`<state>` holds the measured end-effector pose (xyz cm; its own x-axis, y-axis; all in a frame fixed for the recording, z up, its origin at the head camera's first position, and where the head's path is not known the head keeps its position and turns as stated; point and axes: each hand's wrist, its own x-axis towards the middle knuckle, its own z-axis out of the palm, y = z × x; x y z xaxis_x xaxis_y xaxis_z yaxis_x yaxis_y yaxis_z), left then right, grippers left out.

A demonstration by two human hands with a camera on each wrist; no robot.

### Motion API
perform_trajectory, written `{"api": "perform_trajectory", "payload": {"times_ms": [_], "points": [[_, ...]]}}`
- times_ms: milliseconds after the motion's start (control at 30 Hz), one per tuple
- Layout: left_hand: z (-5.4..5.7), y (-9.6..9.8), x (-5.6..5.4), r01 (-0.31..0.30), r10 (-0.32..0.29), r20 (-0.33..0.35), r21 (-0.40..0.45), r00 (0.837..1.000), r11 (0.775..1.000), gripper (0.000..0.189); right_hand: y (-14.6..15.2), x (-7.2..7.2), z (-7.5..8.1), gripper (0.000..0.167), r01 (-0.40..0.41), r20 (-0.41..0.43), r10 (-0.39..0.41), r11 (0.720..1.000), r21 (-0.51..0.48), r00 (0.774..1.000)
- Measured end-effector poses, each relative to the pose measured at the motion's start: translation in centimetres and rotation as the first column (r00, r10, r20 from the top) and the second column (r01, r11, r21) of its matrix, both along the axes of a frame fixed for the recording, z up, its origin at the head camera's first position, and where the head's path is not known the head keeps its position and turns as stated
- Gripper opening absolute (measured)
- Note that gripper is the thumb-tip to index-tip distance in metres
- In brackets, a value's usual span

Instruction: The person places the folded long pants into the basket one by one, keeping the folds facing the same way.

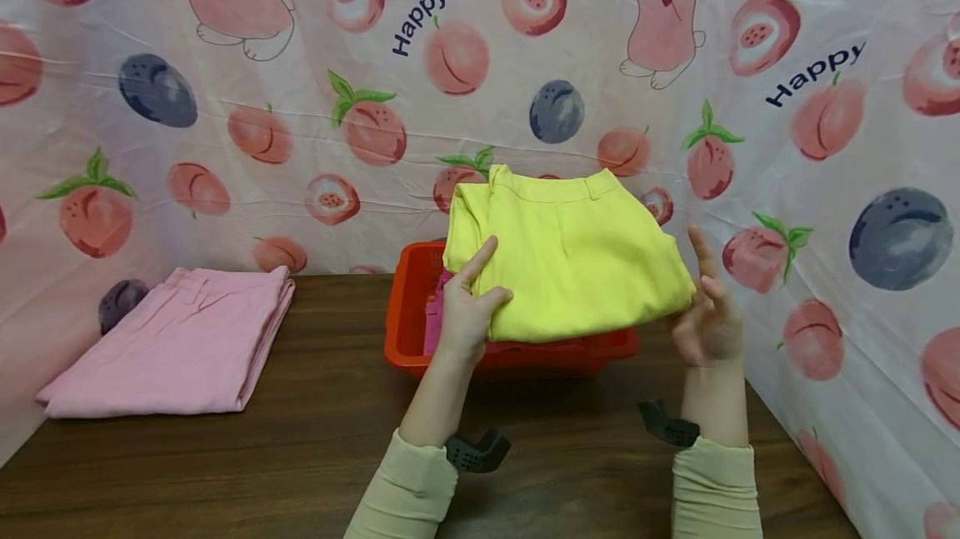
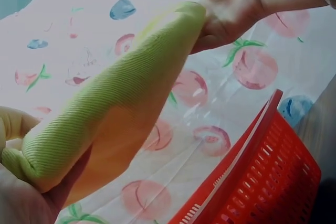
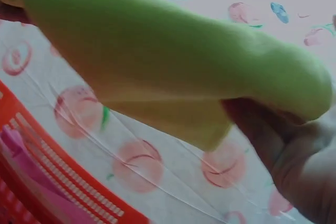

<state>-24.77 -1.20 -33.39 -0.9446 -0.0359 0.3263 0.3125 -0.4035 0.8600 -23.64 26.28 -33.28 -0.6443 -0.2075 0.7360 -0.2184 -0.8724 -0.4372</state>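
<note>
Folded yellow trousers (image 1: 577, 252), waistband and belt loops at the top, are held up in front of and above a red basket (image 1: 405, 314). At their lower left corner my left hand (image 1: 468, 306) grips the cloth, thumb on the near face. My right hand (image 1: 705, 310) is at the right end with its fingers spread, the folded edge lying against it. The left wrist view shows that end of the trousers (image 2: 126, 77) against the right palm (image 2: 226, 9). Some fingers of the right hand (image 3: 304, 166) reach under the cloth in the right wrist view.
Folded pink trousers (image 1: 172, 339) lie on the brown wooden table (image 1: 300, 472) at the left. Bright pink cloth (image 3: 37, 177) is inside the basket. A fruit-printed sheet (image 1: 465, 122) hangs behind and along both sides.
</note>
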Motion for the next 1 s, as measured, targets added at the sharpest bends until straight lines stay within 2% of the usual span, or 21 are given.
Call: {"api": "perform_trajectory", "payload": {"times_ms": [100,200,367,433,500,633,733,800,900,1000], "points": [[0.0,0.2,0.0,-0.007,0.007,-0.013,0.037,1.000,0.999,0.073,-0.7,-0.4,-0.1,0.054,-0.067,0.002,0.067,0.991,-0.117,0.998],[-0.1,0.5,0.0,-0.027,0.029,-0.029,0.068,0.999,0.997,0.073,-1.6,-0.8,-0.1,0.055,-0.054,-0.011,0.053,0.979,-0.196,0.999],[-0.2,0.9,0.1,-0.071,0.076,-0.047,0.101,0.996,0.992,0.072,-3.6,-1.2,-0.3,0.060,0.045,-0.002,-0.047,0.972,-0.232,0.999],[-0.1,1.1,0.1,-0.082,0.089,-0.060,0.115,0.994,0.990,0.072,-4.5,-1.3,-0.3,0.061,0.102,0.006,-0.103,0.974,-0.203,0.995],[0.0,1.2,0.2,-0.096,0.105,-0.072,0.123,0.992,0.988,0.073,-5.4,-1.4,-0.2,0.060,0.192,0.012,-0.192,0.971,-0.144,0.981],[0.0,1.4,0.2,-0.128,0.141,-0.096,0.123,0.985,0.984,0.073,-6.8,-1.5,0.0,0.060,0.362,0.051,-0.361,0.932,-0.010,0.931],[-0.1,1.6,0.3,-0.151,0.163,-0.124,0.100,0.979,0.983,0.073,-7.8,-1.3,0.1,0.069,0.412,0.136,-0.418,0.908,0.074,0.898],[-0.3,1.8,0.3,-0.166,0.177,-0.152,0.083,0.972,0.983,0.073,-8.4,-1.1,0.1,0.080,0.439,0.187,-0.461,0.886,0.145,0.868],[-0.4,1.9,0.2,-0.187,0.195,-0.193,0.061,0.962,0.980,0.071,-9.3,-1.2,0.1,0.091,0.488,0.223,-0.540,0.836,0.250,0.811],[-0.6,2.0,0.0,-0.185,0.189,-0.215,0.039,0.958,0.982,0.072,-9.8,-1.4,0.1,0.096,0.536,0.229,-0.610,0.785,0.312,0.759]]}}
